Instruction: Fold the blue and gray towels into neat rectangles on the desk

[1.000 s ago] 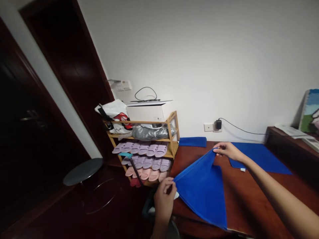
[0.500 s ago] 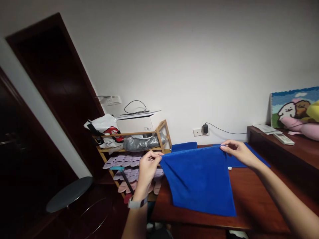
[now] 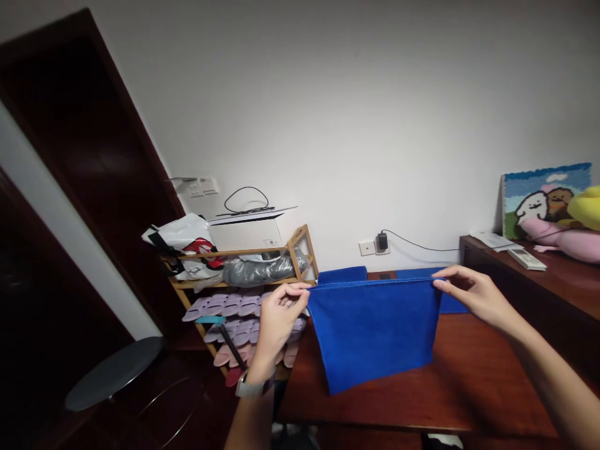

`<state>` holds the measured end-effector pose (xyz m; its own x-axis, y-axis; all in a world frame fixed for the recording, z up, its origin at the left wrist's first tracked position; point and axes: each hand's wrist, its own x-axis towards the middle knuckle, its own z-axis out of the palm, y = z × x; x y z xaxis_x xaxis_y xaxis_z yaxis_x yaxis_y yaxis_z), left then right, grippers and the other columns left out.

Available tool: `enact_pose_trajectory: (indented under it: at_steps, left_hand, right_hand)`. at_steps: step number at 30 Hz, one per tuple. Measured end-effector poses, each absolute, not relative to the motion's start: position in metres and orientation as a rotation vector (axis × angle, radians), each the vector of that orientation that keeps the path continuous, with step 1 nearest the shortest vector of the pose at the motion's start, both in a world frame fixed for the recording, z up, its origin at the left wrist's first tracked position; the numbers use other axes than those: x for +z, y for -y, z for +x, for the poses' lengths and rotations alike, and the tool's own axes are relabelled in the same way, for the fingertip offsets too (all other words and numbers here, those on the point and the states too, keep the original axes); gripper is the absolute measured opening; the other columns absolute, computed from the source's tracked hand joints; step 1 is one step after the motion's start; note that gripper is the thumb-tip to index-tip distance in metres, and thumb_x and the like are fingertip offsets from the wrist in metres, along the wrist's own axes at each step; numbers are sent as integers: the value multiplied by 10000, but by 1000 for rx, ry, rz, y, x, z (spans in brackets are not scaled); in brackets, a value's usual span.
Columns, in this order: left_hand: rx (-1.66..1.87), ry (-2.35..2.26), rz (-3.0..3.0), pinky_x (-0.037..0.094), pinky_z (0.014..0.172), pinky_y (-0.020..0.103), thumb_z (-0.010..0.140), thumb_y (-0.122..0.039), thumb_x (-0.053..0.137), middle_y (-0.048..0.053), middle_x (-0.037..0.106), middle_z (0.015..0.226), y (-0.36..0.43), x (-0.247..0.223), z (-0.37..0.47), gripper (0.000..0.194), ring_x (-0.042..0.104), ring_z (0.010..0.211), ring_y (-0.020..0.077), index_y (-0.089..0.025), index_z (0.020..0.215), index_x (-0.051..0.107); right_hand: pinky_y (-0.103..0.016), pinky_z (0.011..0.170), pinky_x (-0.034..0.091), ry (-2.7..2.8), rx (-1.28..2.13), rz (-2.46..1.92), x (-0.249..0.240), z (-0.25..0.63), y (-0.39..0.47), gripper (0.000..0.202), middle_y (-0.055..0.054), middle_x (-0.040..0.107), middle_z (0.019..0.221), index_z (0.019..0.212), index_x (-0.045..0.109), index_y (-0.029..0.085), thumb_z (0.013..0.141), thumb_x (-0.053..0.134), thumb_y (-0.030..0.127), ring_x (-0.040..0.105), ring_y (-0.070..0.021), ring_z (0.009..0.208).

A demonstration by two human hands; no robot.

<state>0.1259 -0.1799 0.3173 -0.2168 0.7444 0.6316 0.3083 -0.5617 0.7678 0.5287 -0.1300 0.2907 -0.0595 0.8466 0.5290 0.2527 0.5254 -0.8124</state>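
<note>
A blue cloth point(image 3: 375, 331) hangs stretched between my two hands above the dark red wooden table point(image 3: 487, 375). My left hand point(image 3: 285, 306) pinches its upper left corner between thumb and fingers. At the upper right corner, my right hand point(image 3: 462, 290) grips the edge in the same way. The top edge is nearly straight and shows a stitched seam. Behind it, a folded blue cloth point(image 3: 342, 274) lies at the table's back left, and another blue cloth point(image 3: 454, 304) lies flat at the back, partly hidden by the held one and my right hand.
To the left stands a wooden rack point(image 3: 300, 250) with slippers, a bag and a white box point(image 3: 246, 232). A round stool point(image 3: 115, 372) is at the lower left. A raised ledge on the right holds a remote point(image 3: 527, 259) and a pink plush toy point(image 3: 562, 240).
The held cloth's top edge is pulled wider and its creases are smoother. My right hand has moved right and slightly down. The cloth's lower right corner has swung up and left.
</note>
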Motion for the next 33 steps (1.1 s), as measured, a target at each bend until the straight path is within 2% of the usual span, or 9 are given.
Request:
enact_pose_trajectory:
  at_steps: [5, 12, 19, 22, 24, 29, 33]
  left_hand:
    - [1798, -1206, 1655, 592, 812, 344, 759, -439, 852, 78, 782, 908, 185, 316, 128, 325, 755, 894, 241, -209, 710, 628]
    - [1744, -1194, 1575, 575, 790, 322, 724, -423, 874, 53, 761, 860, 178, 313, 129, 303, 726, 849, 220, -204, 742, 666]
    - [1773, -1200, 1576, 576, 656, 326, 676, -396, 872, 49, 724, 787, 215, 316, 127, 277, 697, 749, 230, -226, 698, 654]
    - [1791, -1227, 1558, 586, 684, 331, 683, -368, 872, 48, 724, 807, 220, 319, 124, 256, 705, 780, 237, -226, 712, 661]
    - [1769, -1212, 1539, 585, 716, 323, 689, -349, 869, 45, 729, 823, 207, 314, 120, 239, 711, 796, 231, -220, 745, 676]
    - [1618, -1226, 1521, 564, 707, 284, 724, -359, 833, 35, 733, 811, 127, 253, 96, 232, 710, 771, 198, -200, 833, 704]
    - [1386, -1552, 1635, 594, 737, 318, 786, -333, 730, 42, 747, 810, 61, 166, 80, 160, 733, 777, 204, -185, 834, 695]
  right_hand:
    - [-330, 691, 553, 1595, 553, -989, 282, 538, 131, 501, -67, 768, 901, 910, 781, 242, 753, 774, 717, 681, -222, 806]
    - [-338, 684, 578, 1560, 588, -1017, 281, 539, 136, 505, -74, 771, 906, 870, 785, 248, 711, 800, 727, 689, -234, 808]
    - [-425, 794, 613, 1451, 543, -1054, 291, 551, 168, 380, -66, 775, 959, 882, 799, 327, 716, 827, 669, 708, -307, 921]
    - [-442, 811, 611, 1382, 490, -1081, 297, 550, 173, 365, -67, 780, 1012, 943, 807, 366, 730, 822, 662, 709, -339, 990]
    - [-443, 834, 611, 1374, 510, -1103, 299, 542, 161, 397, -68, 785, 1062, 990, 813, 353, 733, 824, 655, 709, -342, 1029]
    - [-431, 937, 588, 1533, 603, -1147, 271, 500, 69, 466, -73, 798, 1114, 1063, 806, 253, 778, 779, 620, 720, -302, 1060]
    - [-425, 979, 565, 1785, 608, -1380, 200, 453, -13, 414, -113, 790, 1140, 1180, 758, 158, 896, 625, 427, 727, -277, 1056]
